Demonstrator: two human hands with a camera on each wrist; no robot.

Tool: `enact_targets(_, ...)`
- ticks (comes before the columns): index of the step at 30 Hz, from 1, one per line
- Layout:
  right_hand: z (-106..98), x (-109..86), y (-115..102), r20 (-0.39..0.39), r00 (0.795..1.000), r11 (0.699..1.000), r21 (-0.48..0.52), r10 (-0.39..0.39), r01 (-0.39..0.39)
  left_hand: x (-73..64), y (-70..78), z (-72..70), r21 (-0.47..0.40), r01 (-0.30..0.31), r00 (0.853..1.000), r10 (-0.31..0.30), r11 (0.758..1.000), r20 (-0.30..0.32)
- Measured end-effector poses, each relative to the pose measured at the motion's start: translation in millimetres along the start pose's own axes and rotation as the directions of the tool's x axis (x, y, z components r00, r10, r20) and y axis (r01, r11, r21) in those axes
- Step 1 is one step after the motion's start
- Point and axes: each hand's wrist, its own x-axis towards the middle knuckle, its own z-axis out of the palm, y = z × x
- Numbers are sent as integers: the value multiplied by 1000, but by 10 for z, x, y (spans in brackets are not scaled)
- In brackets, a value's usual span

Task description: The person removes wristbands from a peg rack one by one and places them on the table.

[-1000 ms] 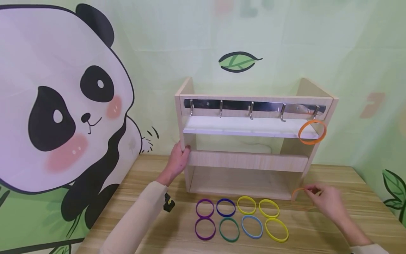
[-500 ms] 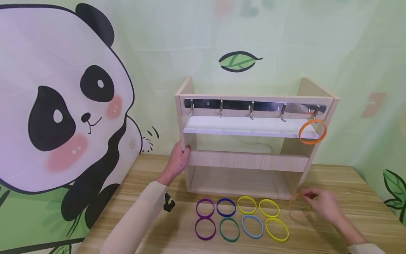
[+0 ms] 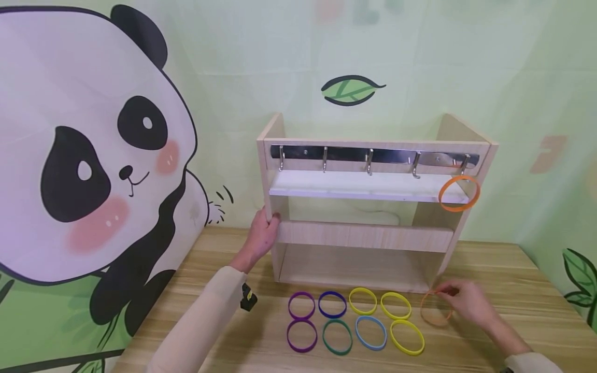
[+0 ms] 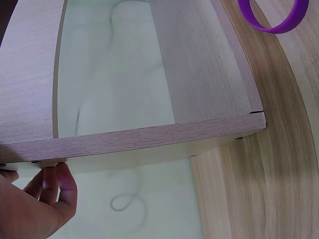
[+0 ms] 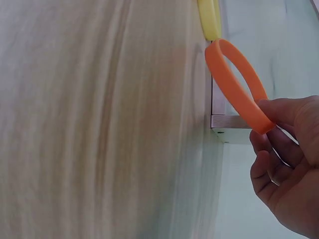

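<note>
My left hand (image 3: 262, 231) grips the left side panel of a pale wooden shelf (image 3: 364, 235), its fingers behind the panel edge in the left wrist view. Close to the shelf's lower right corner, my right hand (image 3: 468, 300) pinches an orange silicone wristband (image 5: 232, 84) between thumb and fingers. That band hangs tilted, low over the table in the head view; whether it touches the wood I cannot tell. Another orange wristband (image 3: 456, 210) hangs from the rightmost hook of the metal hook rail (image 3: 347, 154). The other hooks hold nothing.
Several wristbands lie in two rows before the shelf, among them purple (image 3: 301, 350), dark blue (image 3: 332, 316), green (image 3: 338, 354), light blue (image 3: 371, 348) and yellow (image 3: 408, 353). The wooden table (image 3: 503, 264) meets a panda-printed backdrop (image 3: 224, 103) behind and at the sides.
My right hand has moved a little down and left with the orange wristband, which swings from beside the shelf's corner to lower over the table. The left hand stays put.
</note>
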Motion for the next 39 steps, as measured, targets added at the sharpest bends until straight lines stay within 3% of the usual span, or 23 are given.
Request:
enact_targets(9,41,34,26,81,997,1000,9,18,-19,-5,-2,-5,-3,15,1000,-15,1000,0)
enact_targets(33,80,87,32,112,993,999,7,46,-47,-23,23,-14,20,30,1000,-30,999,-3)
enact_targets(39,42,65,13,86,995,998,23,49,-51,-10,10,-11,17,23,1000,-23,1000,2)
